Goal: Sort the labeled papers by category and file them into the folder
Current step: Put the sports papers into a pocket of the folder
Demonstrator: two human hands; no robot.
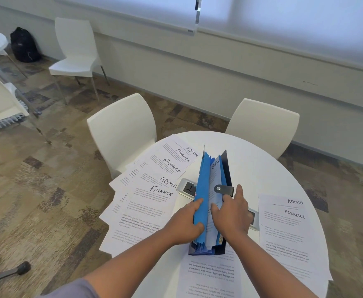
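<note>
A blue expanding folder (204, 183) with a dark cover stands upright on the round white table (262, 168), its pockets spread. A paper labeled SPORTS (216, 175) sits in one pocket. My left hand (187, 222) grips the blue dividers from the left side. My right hand (232, 214) presses against the papers and the right cover, fingers reaching into the pocket. Fanned papers labeled ADMIN and FINANCE (154, 186) lie to the left, overhanging the table edge. Another ADMIN and FINANCE stack (288, 229) lies to the right. More printed sheets (210, 274) lie in front of the folder.
A grey inset panel (186, 187) in the tabletop lies under the folder. Two white chairs (124, 130) (262, 125) stand behind the table. More white chairs and a black bag (24, 45) stand at the far left by the wall.
</note>
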